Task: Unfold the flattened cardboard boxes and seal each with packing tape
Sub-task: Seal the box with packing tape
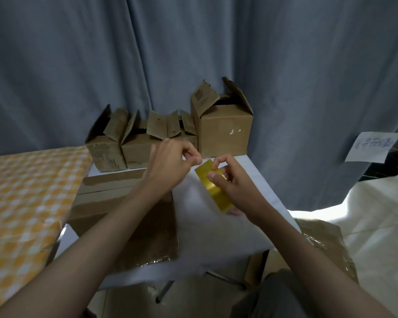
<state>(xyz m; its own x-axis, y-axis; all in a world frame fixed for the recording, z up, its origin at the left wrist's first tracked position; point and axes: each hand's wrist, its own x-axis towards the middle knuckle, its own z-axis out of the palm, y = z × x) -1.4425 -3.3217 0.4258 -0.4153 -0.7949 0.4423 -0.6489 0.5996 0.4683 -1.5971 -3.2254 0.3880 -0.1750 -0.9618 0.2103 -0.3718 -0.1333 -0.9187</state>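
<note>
Above the small white-covered table (216, 226), near its middle: right hand (233, 187) curled round a yellow roll of packing tape (213, 188), thumb pressed on the outer band, index finger arched over the top edge, remaining fingers wrapped behind. Just left of the roll, left hand (172, 159) with fingers curled and fingertips pinched together close to the roll's upper edge; whether a tape end sits in that pinch cannot be told. On the left half of the table, under the left forearm, a flattened brown cardboard box (115, 216) lying flat, glossy clear tape glinting along its near edge. At the table's far edge, against the grey-blue curtain (193, 53), three small opened brown cardboard boxes (133, 145) side by side with flaps standing up, and just right of them a taller brown cardboard box (225, 131) with flaps also raised. Left of the table, touching it, a surface in orange-and-white checked cloth (25, 198). Right of the table, pinned on the curtain, a white paper note (373, 146) with handwriting too blurred to read. Below the table's right corner, on the floor, more brown cardboard (326, 244) under shiny plastic wrap.
</note>
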